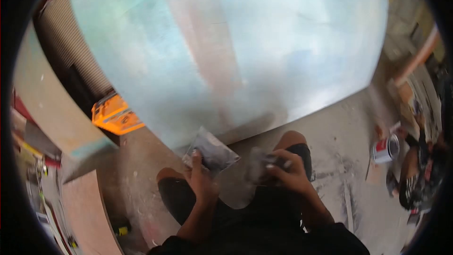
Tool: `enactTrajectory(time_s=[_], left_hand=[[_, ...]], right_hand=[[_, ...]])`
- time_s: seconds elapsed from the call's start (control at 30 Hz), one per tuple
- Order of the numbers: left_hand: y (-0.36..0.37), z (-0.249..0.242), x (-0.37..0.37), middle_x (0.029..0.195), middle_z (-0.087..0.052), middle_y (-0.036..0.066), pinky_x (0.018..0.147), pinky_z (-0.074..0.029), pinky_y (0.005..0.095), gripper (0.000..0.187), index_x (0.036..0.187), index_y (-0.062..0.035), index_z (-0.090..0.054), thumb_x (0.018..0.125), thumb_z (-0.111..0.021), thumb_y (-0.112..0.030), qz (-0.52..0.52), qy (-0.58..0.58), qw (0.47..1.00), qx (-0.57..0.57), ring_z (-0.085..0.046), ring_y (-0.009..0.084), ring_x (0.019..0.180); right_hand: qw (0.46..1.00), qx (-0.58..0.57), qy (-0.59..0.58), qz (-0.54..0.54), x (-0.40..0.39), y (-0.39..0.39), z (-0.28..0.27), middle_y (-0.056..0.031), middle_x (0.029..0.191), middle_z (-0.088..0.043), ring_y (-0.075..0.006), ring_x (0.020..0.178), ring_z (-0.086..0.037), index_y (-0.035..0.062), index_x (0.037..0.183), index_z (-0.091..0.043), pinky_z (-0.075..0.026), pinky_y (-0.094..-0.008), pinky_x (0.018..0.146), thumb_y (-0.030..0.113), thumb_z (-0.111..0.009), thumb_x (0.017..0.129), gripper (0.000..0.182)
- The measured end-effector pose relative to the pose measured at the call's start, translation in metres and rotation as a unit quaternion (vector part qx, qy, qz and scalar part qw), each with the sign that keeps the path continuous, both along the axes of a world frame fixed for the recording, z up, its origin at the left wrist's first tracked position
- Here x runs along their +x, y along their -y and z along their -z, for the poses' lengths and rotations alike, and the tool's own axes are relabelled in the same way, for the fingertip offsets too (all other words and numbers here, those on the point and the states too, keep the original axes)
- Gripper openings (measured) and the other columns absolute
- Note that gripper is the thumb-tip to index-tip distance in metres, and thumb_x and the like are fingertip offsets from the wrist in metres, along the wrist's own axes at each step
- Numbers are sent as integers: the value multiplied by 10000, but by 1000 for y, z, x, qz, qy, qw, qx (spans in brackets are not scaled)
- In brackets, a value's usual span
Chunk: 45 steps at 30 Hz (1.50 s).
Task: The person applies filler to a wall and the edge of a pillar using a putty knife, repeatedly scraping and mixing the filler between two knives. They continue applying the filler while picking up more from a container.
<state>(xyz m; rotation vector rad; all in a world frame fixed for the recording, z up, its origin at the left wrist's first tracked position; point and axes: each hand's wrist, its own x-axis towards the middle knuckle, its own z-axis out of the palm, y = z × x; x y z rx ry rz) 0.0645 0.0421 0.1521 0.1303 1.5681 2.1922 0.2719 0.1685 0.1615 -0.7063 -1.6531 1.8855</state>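
My left hand (203,177) is closed on a flat grey sheet (212,151), its thumb pressed on the dusty face. To its right, my right hand (289,174) grips a dark, blurred object (258,166) that I cannot make out clearly. The two held things are close together above my lap, in front of the lower edge of a large pale blue panel (292,75). A faded reddish-brown band runs down the panel's middle.
An orange case (115,115) stands left of the panel, beside another curved panel (61,99). A brown board (87,210) is at lower left. A metal can (385,149) and a crouching person (415,179) are at the right.
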Motion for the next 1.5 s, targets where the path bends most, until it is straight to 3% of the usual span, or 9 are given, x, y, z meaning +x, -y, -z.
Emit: enactTrajectory(time_s=[0.1,0.4,0.6,0.7,0.8,0.9,1.17,1.4,1.5], left_hand=[[-2,-5,-3,1033,-633,68,849,-507,336,259,1206,-19,-591,978,-596,-141,22,84,993,85,-615,192,973],[20,17,42,1129,-656,81,933,-463,307,259,1187,25,-634,970,-631,-118,163,-135,976,-44,-594,157,1026],[11,4,8,1103,-655,111,939,-466,321,253,1165,50,-631,958,-611,-96,4,8,995,101,-600,179,1024],[14,11,8,1096,-651,112,939,-469,324,256,1162,59,-627,946,-596,-76,3,-77,992,-97,-602,186,1020],[10,0,18,1075,-659,103,907,-480,319,262,1158,50,-634,933,-602,-81,33,-62,997,43,-608,177,998],[23,9,25,1033,-676,100,867,-495,315,251,1129,41,-656,916,-614,-86,68,-138,974,-167,-626,164,955],[50,69,20,1107,-664,117,855,-535,378,390,1226,-26,-593,929,-675,-265,244,-188,935,-177,-631,213,973],[56,70,-9,1173,-667,85,944,-494,379,487,1405,-192,-559,965,-635,-386,281,257,923,58,-625,217,983],[48,71,-14,1075,-682,100,867,-549,419,335,1208,-23,-607,1000,-590,-286,265,368,878,150,-656,263,996]], right_hand=[[994,-64,-30,80,-5,14,-11,-71,849,-703,-58,730,-627,-28,1076,-653,-510,-252,625,78,-712,885,226],[987,5,70,143,-25,15,7,-52,818,-680,-91,744,-624,-30,986,-659,-504,-247,654,91,-733,861,188],[993,6,38,114,-3,0,0,-76,820,-699,-101,745,-645,-32,972,-659,-519,-257,672,109,-742,859,199],[987,104,110,46,-17,16,-5,-85,828,-714,-96,752,-649,-47,972,-669,-524,-258,687,127,-768,837,242],[989,91,95,67,-28,24,7,-70,832,-717,-94,736,-647,-41,994,-692,-529,-254,688,136,-800,807,279],[992,47,76,90,-32,25,8,-80,849,-724,-95,775,-650,-44,1001,-693,-530,-259,709,156,-804,816,294],[986,106,48,117,-40,18,-26,-78,921,-724,-100,779,-662,-2,1163,-679,-552,-259,724,86,-756,854,330],[715,688,-85,-92,-41,19,-8,4,1209,-608,-176,909,-613,277,1310,-630,-529,-303,750,239,-693,772,544],[661,738,-1,-135,-39,30,-28,-5,1284,-552,-180,928,-550,302,1388,-555,-514,-322,797,235,-662,764,637]])
